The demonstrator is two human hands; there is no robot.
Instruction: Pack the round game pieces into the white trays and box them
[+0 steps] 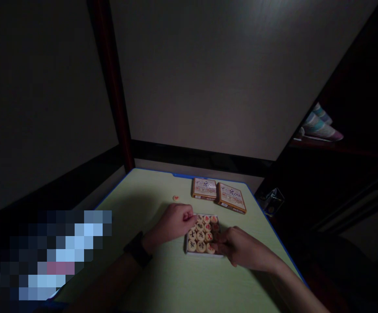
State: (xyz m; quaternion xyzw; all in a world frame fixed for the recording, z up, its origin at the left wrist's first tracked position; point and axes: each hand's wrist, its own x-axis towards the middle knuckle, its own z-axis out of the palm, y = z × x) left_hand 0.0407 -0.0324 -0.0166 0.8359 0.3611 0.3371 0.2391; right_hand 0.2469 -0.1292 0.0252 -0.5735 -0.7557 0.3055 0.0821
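A shallow open box (187, 251) lies on the table, filled with rows of round wooden Chinese chess pieces (200, 235) bearing black and red characters. At the box's upper left corner, my left hand (175, 222) is closed, its fingers curled inward; whatever they may hold is hidden. My right hand (243, 248) reaches over the right side of the box, fingers bent together onto a piece in the lower right, covering part of that column. One loose Chinese chess piece (175, 198) with a red mark lies beyond my left hand.
Two flat printed boxes (204, 188) lie side by side near the far edge of the light green table (150, 191), which has a blue rim. Walls stand behind and to the left. Right of the table are a dark glossy container (273, 202) and striped cloth (321, 124) on a shelf.
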